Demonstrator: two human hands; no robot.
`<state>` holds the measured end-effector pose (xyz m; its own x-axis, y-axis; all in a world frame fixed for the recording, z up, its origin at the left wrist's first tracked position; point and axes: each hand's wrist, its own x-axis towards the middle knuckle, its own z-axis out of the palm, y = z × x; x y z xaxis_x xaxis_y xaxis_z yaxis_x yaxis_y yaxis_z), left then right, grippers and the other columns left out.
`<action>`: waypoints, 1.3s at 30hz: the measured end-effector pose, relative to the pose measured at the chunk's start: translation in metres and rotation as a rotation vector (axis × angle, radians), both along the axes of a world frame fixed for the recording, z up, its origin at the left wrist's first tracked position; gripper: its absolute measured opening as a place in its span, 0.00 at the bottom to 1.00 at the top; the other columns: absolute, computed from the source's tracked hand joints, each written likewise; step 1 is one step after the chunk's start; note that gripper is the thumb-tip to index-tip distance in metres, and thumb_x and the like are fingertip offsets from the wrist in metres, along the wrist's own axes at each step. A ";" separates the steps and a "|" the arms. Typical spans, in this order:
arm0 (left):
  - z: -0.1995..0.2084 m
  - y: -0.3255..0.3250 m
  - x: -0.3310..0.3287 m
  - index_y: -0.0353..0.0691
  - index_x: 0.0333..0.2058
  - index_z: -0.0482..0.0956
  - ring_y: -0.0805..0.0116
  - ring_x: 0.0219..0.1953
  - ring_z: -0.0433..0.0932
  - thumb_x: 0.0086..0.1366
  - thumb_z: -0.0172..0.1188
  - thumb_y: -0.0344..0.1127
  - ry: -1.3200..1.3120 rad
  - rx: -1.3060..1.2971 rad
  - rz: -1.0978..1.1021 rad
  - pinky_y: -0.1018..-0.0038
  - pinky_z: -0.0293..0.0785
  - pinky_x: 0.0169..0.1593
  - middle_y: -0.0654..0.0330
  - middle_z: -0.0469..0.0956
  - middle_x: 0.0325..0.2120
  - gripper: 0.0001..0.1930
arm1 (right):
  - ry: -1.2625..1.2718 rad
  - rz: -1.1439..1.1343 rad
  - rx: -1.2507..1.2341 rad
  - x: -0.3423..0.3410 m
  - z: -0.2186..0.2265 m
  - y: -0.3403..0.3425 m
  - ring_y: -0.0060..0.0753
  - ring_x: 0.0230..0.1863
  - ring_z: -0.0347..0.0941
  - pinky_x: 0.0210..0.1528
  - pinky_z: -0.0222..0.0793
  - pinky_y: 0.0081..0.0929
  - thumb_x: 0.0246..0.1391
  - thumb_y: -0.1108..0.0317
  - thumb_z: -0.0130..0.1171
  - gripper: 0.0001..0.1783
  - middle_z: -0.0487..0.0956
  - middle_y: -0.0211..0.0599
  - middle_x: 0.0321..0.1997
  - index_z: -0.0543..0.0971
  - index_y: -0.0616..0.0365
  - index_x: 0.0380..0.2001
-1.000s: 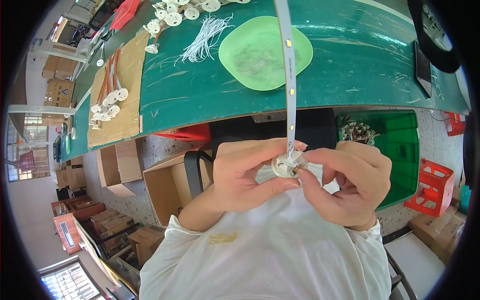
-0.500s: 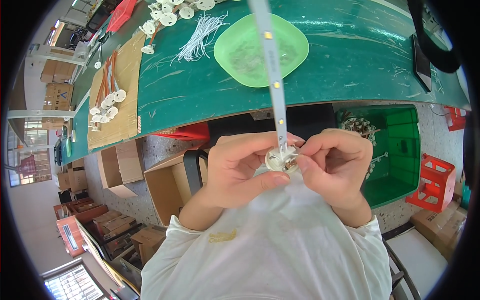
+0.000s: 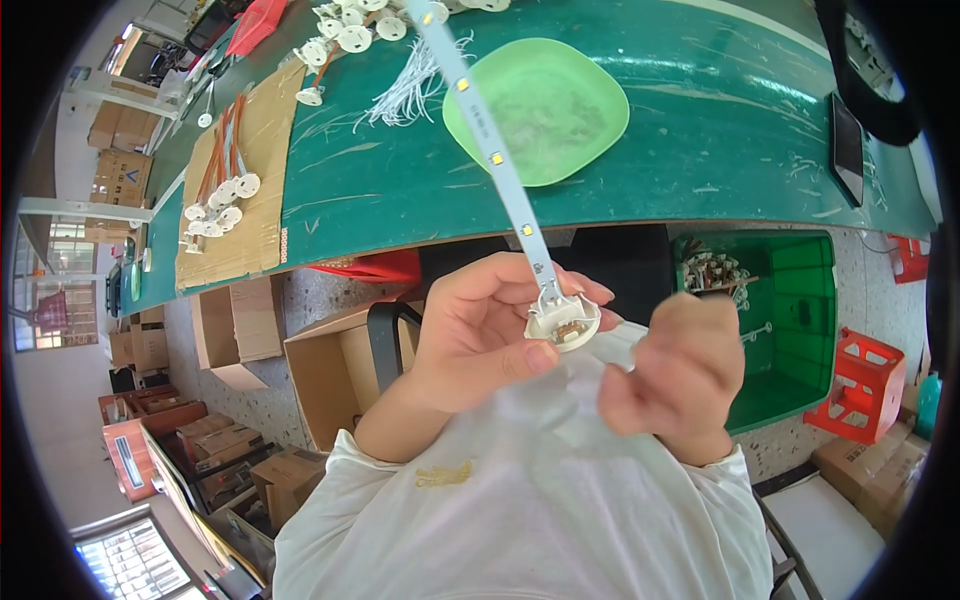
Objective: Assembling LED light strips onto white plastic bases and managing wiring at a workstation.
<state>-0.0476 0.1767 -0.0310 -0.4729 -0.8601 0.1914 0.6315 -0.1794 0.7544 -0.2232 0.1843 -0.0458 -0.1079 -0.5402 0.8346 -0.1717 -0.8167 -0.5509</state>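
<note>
In my left hand I grip a round white lamp end cap by its rim, thumb in front and fingers behind. A long white LED strip board with small yellow chips rises from the cap, leaning up and to the left over the bench. Thin white wires and some brownish parts show inside the cap. Off to the right of the cap, my right hand is apart from it, its fingers curled and smeared by motion; whether anything is in them is not visible.
A green bench spans the far side, bearing a light green bowl, white wires and cardboard with finished-looking strips and caps. Below right stands a green crate of parts beside a red stool. An open carton is left.
My right hand has come away from the end cap, moving right and down. The LED strip board has tilted to the left, while my left hand keeps hold of the cap.
</note>
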 end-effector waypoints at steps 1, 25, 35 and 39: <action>-0.002 -0.001 0.001 0.27 0.52 0.68 0.60 0.50 0.77 0.58 0.62 0.22 -0.001 -0.011 0.007 0.66 0.72 0.55 0.41 0.75 0.48 0.23 | 0.162 -0.087 -0.257 -0.002 -0.005 -0.002 0.30 0.27 0.70 0.21 0.62 0.19 0.35 0.79 0.69 0.14 0.73 0.33 0.30 0.77 0.58 0.28; 0.002 -0.001 0.006 0.36 0.49 0.64 0.60 0.46 0.77 0.60 0.63 0.33 0.092 0.189 -0.044 0.62 0.75 0.48 0.51 0.76 0.42 0.22 | 0.154 0.131 -0.116 0.007 0.014 -0.027 0.31 0.21 0.72 0.22 0.66 0.22 0.33 0.83 0.67 0.16 0.78 0.39 0.25 0.80 0.67 0.32; 0.003 -0.035 0.029 0.31 0.47 0.70 0.61 0.45 0.79 0.59 0.62 0.25 -0.022 0.015 0.058 0.61 0.76 0.51 0.50 0.78 0.41 0.18 | 0.322 0.152 0.106 0.013 0.036 -0.051 0.30 0.22 0.72 0.23 0.67 0.23 0.35 0.82 0.68 0.13 0.78 0.33 0.24 0.82 0.60 0.30; -0.002 -0.040 0.061 0.21 0.48 0.72 0.62 0.42 0.80 0.58 0.63 0.24 -0.136 -0.065 -0.050 0.66 0.76 0.47 0.47 0.79 0.40 0.20 | 0.553 0.475 0.152 0.009 0.064 -0.072 0.33 0.24 0.74 0.25 0.69 0.26 0.37 0.78 0.68 0.10 0.79 0.33 0.27 0.84 0.57 0.28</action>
